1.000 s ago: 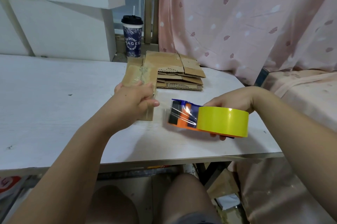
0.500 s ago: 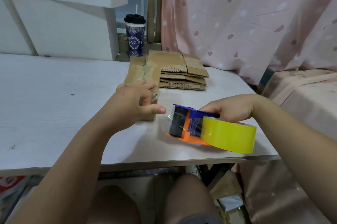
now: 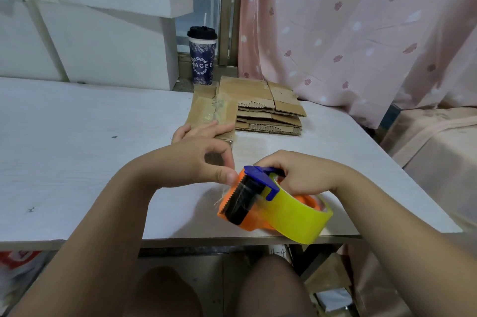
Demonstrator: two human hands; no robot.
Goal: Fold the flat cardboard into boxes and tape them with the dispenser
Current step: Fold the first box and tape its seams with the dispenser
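My right hand (image 3: 304, 174) grips the handle of the orange and blue tape dispenser (image 3: 245, 200), which carries a yellow tape roll (image 3: 296, 221) and hovers over the near right part of the white table (image 3: 77, 161). My left hand (image 3: 196, 159) is right in front of it. Its thumb and forefinger meet in a pinch at the dispenser's toothed front, where the clear tape end hangs. The other left fingers reach over a flattened, taped cardboard piece (image 3: 211, 112). A stack of flat cardboard (image 3: 268, 110) lies just behind it, to the right.
A dark blue lidded cup (image 3: 201, 58) stands behind the cardboard at the window. White boxes (image 3: 103, 45) are stacked at the back left. A pink curtain (image 3: 361, 32) hangs at the right, over a covered surface. My knees are below the table's front edge.
The dispenser has tilted and moved left toward my left hand. My left hand has drawn back from the cardboard piece, and its thumb and forefinger have come to the dispenser's front.
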